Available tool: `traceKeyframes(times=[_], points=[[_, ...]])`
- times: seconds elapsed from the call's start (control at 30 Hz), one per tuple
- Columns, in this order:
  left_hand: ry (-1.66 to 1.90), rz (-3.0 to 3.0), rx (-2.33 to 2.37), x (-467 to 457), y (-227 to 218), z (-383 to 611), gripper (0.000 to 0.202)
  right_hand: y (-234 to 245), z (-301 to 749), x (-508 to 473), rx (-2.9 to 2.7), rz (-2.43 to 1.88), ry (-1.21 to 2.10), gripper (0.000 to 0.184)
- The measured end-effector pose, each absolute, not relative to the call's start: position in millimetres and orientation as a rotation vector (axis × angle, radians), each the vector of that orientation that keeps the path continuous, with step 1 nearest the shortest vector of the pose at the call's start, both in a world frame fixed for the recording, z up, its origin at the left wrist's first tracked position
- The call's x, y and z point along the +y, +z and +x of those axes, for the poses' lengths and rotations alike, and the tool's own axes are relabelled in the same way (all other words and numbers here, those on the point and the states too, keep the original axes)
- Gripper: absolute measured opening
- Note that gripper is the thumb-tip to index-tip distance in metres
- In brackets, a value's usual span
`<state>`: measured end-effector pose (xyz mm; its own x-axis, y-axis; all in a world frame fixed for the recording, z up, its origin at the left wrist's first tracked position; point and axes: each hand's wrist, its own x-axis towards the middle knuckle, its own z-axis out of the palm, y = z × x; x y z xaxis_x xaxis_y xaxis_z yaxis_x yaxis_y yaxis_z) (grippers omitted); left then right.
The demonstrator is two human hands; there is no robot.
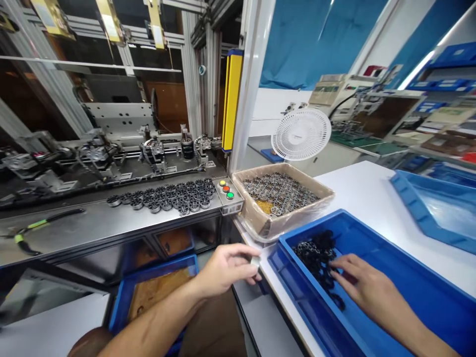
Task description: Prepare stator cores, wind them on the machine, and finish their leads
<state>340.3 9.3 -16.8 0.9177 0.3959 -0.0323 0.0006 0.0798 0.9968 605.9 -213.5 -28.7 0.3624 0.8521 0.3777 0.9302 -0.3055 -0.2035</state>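
1. Black parts (316,255) are heaped at the left of a blue bin (394,253).
2. They are reached by the right hand (372,287), fingers loosely curled; whether any is gripped cannot be told.
3. A small pale piece (255,261) is pinched in the left hand's (223,267) fingers, left of the bin.
4. Beyond, a lined box (297,216) is set.

Here's the wht fan grille (301,135), angled up; yellow strip (232,101) w/ blue ends, upright beside a pale frame post (254,74); blk/grn-handled pliers (39,223) far L; blue curtain (316,39) hanging in bkgd!
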Motion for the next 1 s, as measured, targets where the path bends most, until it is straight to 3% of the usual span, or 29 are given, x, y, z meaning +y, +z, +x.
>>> traceKeyframes(times=[0.1, 0.23, 0.63, 0.83, 1.0], points=[[0.293, 1.315, 0.337, -7, -29, 312, 0.053, 9, 546, -205, -1.583, -1.978, -0.354, 0.012], [0.292, 1.18, 0.327, -27, -30, 302, 0.053, 32, 471, -197, -1.591, -1.682, -0.155, 0.01], [0.227, 1.011, 0.161, -65, -30, 318, 0.049, 19, 447, -200, -1.591, -1.449, -0.033, 0.015], [0.271, 1.014, 0.142, -64, -26, 320, 0.048, 14, 452, -203, -1.663, -1.371, 0.038, 0.034], [0.281, 1.014, 0.177, -61, -24, 320, 0.048, 10, 453, -204, -1.744, -1.426, -0.171, 0.034]])
